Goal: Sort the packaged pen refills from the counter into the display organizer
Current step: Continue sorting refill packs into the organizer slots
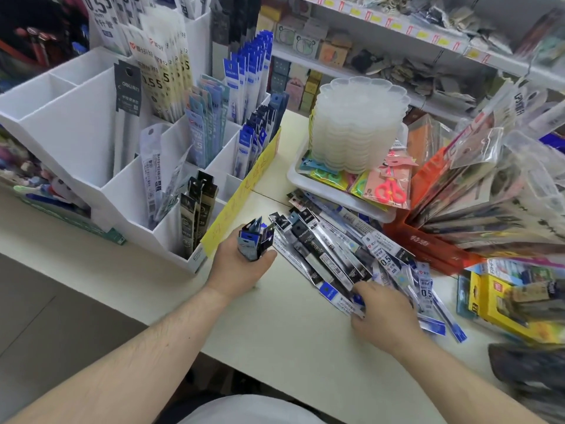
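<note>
My right hand (379, 316) nearest, fingers curled onto edge of refill pile (351, 255) on counter (290, 332). My left hand (241, 264) grips upright bundle of refills (255, 240). Packets look light, flat, slick, bendy; I'd pinch stiff card header. Organizer (91, 139) behind, compartments part filled.

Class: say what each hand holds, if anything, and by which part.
Left hand grips a bundle of refill packs round its lower end. Right hand pinches the near end of a pack in the counter pile.
</note>
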{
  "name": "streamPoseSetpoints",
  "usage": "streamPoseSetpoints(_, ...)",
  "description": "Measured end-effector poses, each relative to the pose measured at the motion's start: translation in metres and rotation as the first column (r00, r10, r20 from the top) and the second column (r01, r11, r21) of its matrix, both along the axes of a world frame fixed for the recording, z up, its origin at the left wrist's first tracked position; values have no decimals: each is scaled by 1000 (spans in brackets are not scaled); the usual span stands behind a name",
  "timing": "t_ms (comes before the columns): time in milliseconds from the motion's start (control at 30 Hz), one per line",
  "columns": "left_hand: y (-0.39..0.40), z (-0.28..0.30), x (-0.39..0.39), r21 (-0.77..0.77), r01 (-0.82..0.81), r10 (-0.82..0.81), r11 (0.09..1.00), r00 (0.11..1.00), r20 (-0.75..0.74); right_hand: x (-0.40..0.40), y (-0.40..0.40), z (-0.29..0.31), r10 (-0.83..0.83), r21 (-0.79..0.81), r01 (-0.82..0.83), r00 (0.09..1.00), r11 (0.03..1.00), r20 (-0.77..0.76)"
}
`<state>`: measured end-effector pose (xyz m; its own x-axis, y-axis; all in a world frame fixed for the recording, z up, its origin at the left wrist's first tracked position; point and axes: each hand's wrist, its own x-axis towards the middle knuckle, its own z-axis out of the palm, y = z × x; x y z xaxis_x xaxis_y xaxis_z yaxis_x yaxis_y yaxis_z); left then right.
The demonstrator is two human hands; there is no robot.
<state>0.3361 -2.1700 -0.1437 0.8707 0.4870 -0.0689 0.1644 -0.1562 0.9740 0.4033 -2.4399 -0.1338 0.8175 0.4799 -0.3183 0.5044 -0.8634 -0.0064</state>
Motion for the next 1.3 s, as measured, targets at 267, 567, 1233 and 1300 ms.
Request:
streamPoseSetpoints(267,3,4,8,-40,-34,33,999,999,-31,-2,-8,8,-83,183,127,969,975,-232)
streamPoseSetpoints(567,7,16,7,-140,-148,133,979,985,-110,33,73,51,-170,419,291,938,860,-304)
streamPoseSetpoints(1233,11,36,1,-183,-215,168,959,956,-241,28,117,13,78,-61,-83,994,995,-76)
streamPoseSetpoints(1300,10,37,-2,-184,-208,158,961,955,-252,36,113,14,-14,5,15,993,1000,-120)
